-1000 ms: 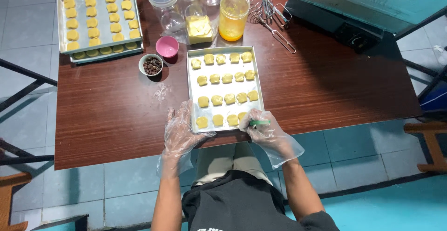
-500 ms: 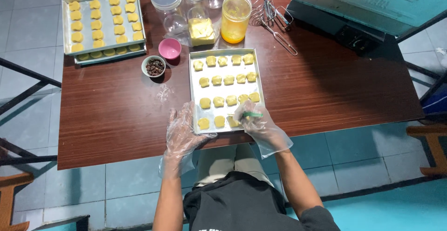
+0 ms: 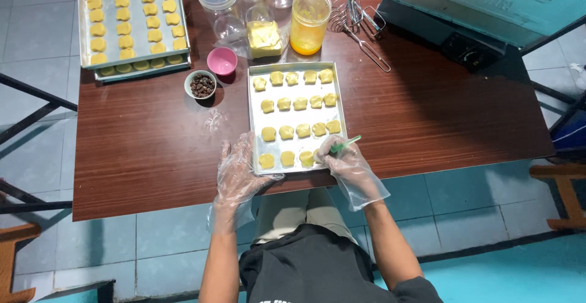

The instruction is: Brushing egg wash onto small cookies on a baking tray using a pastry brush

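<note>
right hand (image 3: 342,159) moved left along front row, pinching green brush (image 3: 345,145) over cookie (image 3: 306,157) | left hand (image 3: 239,171) flat, released, steadying tray (image 3: 253,126) on desk (image 3: 146,150)

Clear butter bag (image 3: 265,38) (yellow), table's far edge

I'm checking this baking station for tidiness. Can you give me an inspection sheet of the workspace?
Surface: brown wooden table, mostly bare at left.
Job's things: near tray holding rows of yellow dough pieces; green brush.
Clutter: second filled tray, pink cup, bowl of raisins, orange jar, whisk, oven.
Grippers: left hand, gloved, rests at tray edge; right hand, gloved, holds the brush.
Cables: nothing seen.
Surroundings: tiled floor.
</note>
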